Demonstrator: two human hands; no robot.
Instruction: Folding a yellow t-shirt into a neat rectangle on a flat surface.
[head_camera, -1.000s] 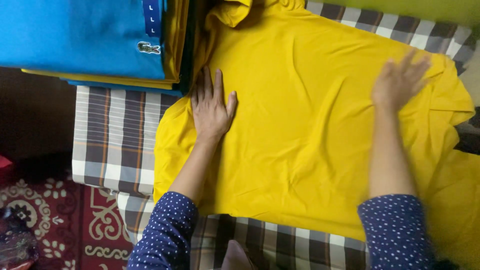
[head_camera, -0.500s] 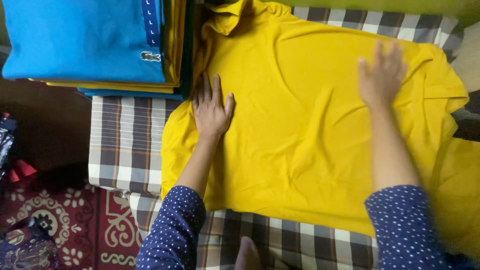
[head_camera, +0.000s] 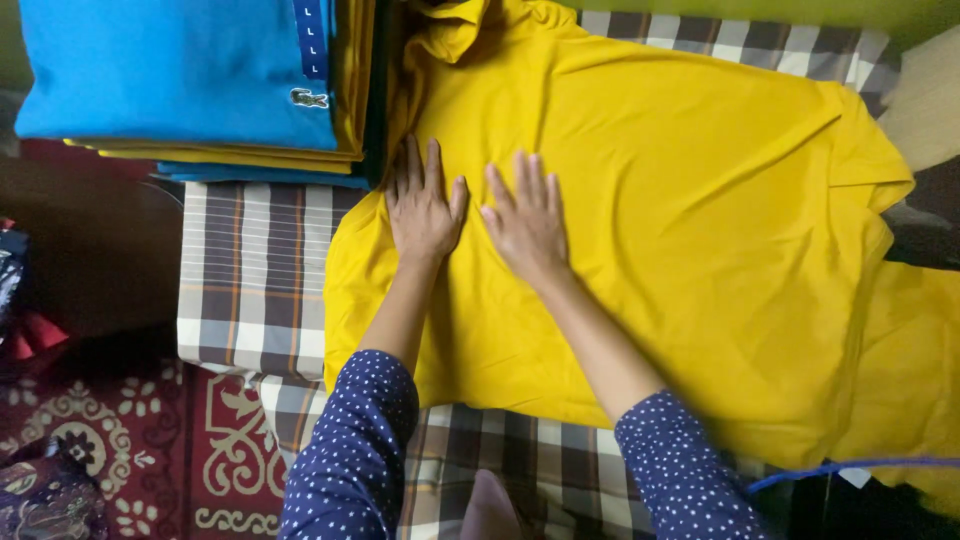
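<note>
Both hands, left hand (head_camera: 425, 212) and right hand (head_camera: 527, 222), press flat with fingers spread on the yellow shirt (head_camera: 690, 240) lying across the checked cloth (head_camera: 250, 270); soft, light, limp fabric, probably best gripped at its edges.

Bright, even light; sharp focus

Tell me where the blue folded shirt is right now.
In the head view, the blue folded shirt tops the stack of folded shirts at upper left, beside the yellow shirt and just beyond the left hand.
</note>
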